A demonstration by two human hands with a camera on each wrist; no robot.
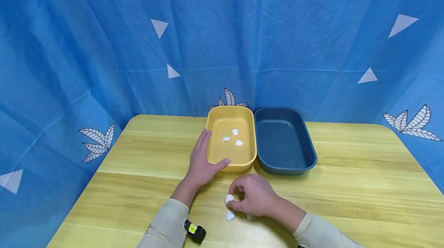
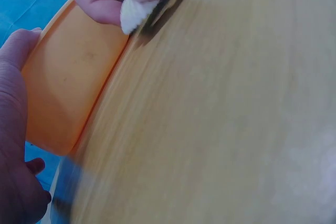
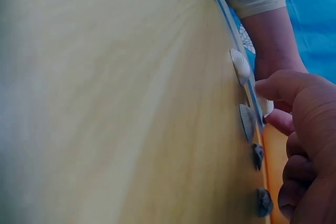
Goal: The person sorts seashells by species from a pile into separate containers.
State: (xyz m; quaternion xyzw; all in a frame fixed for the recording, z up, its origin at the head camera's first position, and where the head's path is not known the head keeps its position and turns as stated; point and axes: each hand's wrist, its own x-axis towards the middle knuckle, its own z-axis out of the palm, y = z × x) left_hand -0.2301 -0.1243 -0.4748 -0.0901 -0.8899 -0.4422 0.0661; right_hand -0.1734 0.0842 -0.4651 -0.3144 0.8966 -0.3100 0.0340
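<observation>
My right hand (image 1: 257, 196) pinches a white seashell (image 1: 229, 198) between thumb and fingers, just above the wooden table (image 1: 149, 198). A second white seashell (image 1: 230, 215) lies below it, and another pale one (image 1: 249, 216) is partly covered by that hand. The left hand (image 1: 201, 165) rests against the yellow tray (image 1: 230, 120), its fingers extended along the left side and its thumb at the near rim. Inside that tray lie three white shells (image 1: 239, 143). Ribs show on the pinched seashell (image 2: 137, 14) in the left wrist view.
A dark blue tray (image 1: 282, 144) stands against the yellow tray's right side. Two small dark pieces (image 3: 264, 202), kind unclear, lie on the table near the right hand. Behind the table hangs a blue patterned curtain (image 1: 295, 47). A black device (image 1: 195, 232) is on the left wrist.
</observation>
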